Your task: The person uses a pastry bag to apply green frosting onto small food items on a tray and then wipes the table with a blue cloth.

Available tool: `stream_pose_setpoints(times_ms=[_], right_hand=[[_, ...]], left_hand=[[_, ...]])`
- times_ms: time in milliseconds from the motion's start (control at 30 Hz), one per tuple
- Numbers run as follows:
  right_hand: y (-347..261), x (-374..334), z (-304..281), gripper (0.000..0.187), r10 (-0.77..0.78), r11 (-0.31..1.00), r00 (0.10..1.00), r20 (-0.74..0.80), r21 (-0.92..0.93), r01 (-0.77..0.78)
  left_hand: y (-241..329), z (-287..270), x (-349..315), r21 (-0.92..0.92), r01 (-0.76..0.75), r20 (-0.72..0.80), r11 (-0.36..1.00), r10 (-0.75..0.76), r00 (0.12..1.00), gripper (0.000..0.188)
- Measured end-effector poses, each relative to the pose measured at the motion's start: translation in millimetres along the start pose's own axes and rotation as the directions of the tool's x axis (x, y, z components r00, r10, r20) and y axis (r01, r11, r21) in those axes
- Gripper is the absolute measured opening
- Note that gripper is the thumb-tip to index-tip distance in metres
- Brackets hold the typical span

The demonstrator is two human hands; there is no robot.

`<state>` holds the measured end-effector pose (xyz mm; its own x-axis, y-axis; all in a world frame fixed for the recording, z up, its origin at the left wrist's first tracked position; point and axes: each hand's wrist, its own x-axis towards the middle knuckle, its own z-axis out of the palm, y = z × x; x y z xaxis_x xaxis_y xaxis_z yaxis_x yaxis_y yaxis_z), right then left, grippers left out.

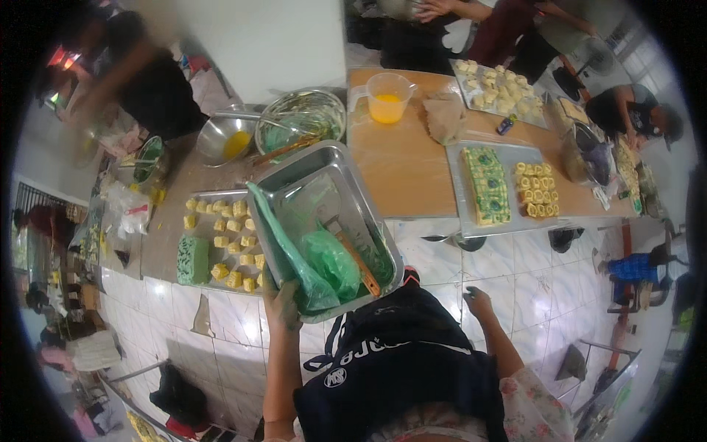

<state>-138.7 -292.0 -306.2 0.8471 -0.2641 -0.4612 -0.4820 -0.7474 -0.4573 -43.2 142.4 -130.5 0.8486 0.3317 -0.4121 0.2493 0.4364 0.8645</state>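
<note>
My left hand (pixel 283 305) grips the near left corner of a deep rectangular metal pan (pixel 271 193), held tilted in front of me. Inside the pan lie a crumpled green-smeared plastic piping bag (pixel 330 259) and a spatula with a wooden handle (pixel 359 267). Green cream streaks its inner walls, and a long pale green strip of plastic hangs over the left side. My right hand (pixel 479 303) hangs low over the tiled floor, fingers loosely apart with nothing in them.
Left of the pan, a tray holds a green speckled cake (pixel 193 259) and small yellow pieces (pixel 230 243). Behind are a metal bowl (pixel 221 140) and a cream-smeared bowl (pixel 324 103). A jug (pixel 387 110) and decorated cake (pixel 486 184) stand on the right table. Other people work around.
</note>
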Motion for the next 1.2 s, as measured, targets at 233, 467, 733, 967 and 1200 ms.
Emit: stream_pose_setpoints(times_ms=[233,467,733,967,1200], right_hand=[[142.3,-42.5,9.6,0.036,0.336,0.942,0.939,-0.068,0.037,-0.334],[158.3,-32.8,31.8,0.040,0.438,0.857,0.899,0.018,0.295,-0.423],[125.2,17.4,11.9,0.034,0.263,0.930,0.962,-0.078,0.287,-0.231],[98.7,31.3,-10.3,0.039,0.357,0.910,0.933,0.047,0.208,-0.359],[98.3,22.6,-7.3,0.039,0.310,0.936,0.950,-0.023,0.181,-0.301]], left_hand=[[-14.4,55.9,27.2,0.160,0.023,0.092,0.987,-0.038,0.995,0.057],[-32.6,83.4,54.6,0.270,0.061,0.144,0.961,-0.103,0.984,0.059],[-41.1,99.0,69.8,0.300,-0.005,0.177,0.954,-0.051,0.983,0.058],[-50.0,94.5,89.4,0.330,0.033,0.175,0.944,-0.095,0.980,0.059],[-65.3,86.4,109.0,0.344,-0.038,0.260,0.938,-0.056,0.964,0.060]])
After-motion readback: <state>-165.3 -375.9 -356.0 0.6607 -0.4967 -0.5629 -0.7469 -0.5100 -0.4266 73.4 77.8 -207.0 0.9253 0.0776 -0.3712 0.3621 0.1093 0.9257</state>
